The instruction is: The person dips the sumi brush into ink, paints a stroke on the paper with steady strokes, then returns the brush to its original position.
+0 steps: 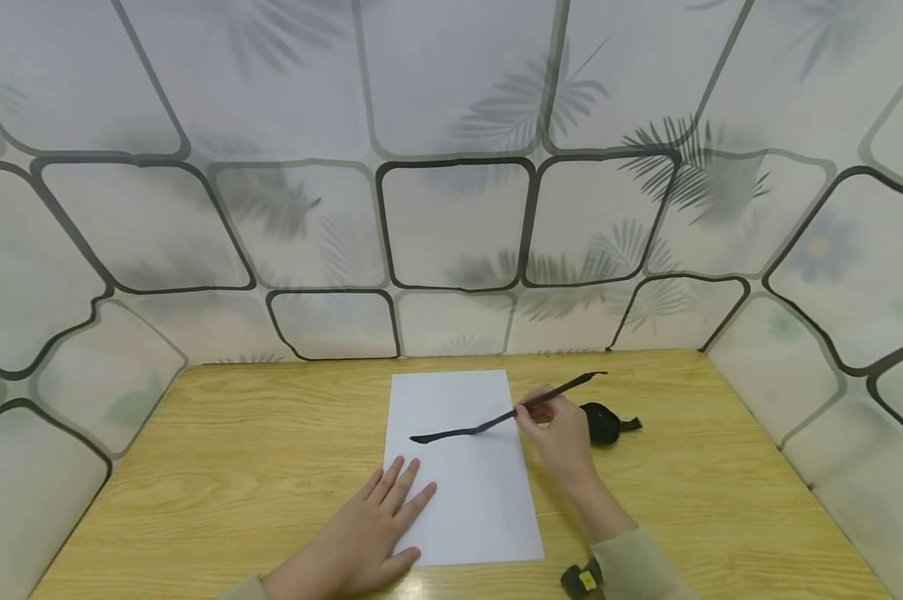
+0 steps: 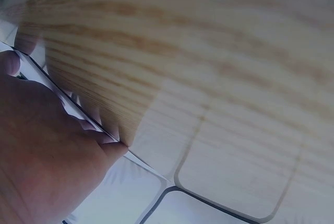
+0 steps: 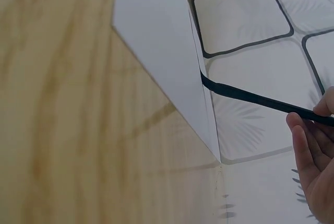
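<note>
Pinching a slender, dark, stick-like brush (image 3: 255,98) between thumb and fingers, the person's right hand (image 1: 564,435) stood over the right edge of a white, rectangular sheet of paper (image 1: 474,508). The brush slanted: its lower end met the sheet in the upper half, while its thin far end rose up and to the right, beyond the hand. A thick, black, nearly level stroke (image 1: 444,434) lay on the paper, reaching from near the left edge to the brush's lower end, widest at its left end.

The left hand (image 1: 369,529) lay flat with its fingers spread wide and gripped nothing; its fingertips rested on the lower left part of the sheet, below the stroke, and its thumb pointed toward the bottom left corner.

The paper lay on a yellowish table with a wood-grain surface (image 1: 271,442), its long sides running away from the person. Just beyond the right hand, on the table to the right of the sheet, sat a rounded black object with a short stub (image 1: 603,424), partly hidden by the hand; what it was could not be told. A pale beige-green sleeve (image 1: 642,567) covered the right forearm, and a small dark device with a yellow label (image 1: 582,579) showed beside it. Behind the table rose a pale wall covering (image 1: 459,225) with rounded dark and grey outlines and grey leaf shapes.
</note>
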A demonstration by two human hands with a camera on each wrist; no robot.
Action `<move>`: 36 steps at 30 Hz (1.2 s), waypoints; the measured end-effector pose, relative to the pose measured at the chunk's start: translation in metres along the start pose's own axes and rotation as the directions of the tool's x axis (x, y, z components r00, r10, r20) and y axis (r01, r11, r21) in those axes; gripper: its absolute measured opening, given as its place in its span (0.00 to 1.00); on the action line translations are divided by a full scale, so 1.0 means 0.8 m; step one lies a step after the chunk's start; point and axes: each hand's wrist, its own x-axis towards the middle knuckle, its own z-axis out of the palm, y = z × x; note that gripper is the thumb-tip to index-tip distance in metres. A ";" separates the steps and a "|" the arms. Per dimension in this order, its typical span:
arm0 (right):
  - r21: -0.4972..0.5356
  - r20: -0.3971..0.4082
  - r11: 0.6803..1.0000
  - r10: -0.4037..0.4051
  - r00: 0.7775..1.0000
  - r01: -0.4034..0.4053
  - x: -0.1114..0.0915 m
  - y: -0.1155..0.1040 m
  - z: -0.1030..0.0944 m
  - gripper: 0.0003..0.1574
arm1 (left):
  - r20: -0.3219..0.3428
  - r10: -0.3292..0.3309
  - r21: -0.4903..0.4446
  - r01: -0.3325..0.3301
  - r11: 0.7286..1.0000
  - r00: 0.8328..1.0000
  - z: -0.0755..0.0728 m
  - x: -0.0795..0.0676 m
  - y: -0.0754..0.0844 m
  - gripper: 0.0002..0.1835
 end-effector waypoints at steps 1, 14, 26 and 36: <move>-0.003 -0.003 1.000 -0.002 1.000 0.002 0.000 0.001 -0.001 0.06 | 0.000 0.000 0.001 0.000 1.000 1.000 0.000 0.000 0.000 0.40; -0.014 -0.001 1.000 -0.018 1.000 0.018 -0.002 0.013 -0.010 0.04 | -0.010 0.005 0.005 -0.005 1.000 1.000 0.002 0.000 -0.001 0.40; -0.024 -0.004 1.000 0.012 1.000 -0.012 -0.006 0.015 -0.015 0.04 | -0.009 0.003 0.002 -0.003 1.000 1.000 -0.006 -0.002 0.000 0.40; -0.049 0.005 0.998 0.040 0.999 -0.039 -0.007 0.014 -0.020 0.04 | 0.017 -0.001 -0.010 0.001 1.000 1.000 -0.003 0.000 0.000 0.40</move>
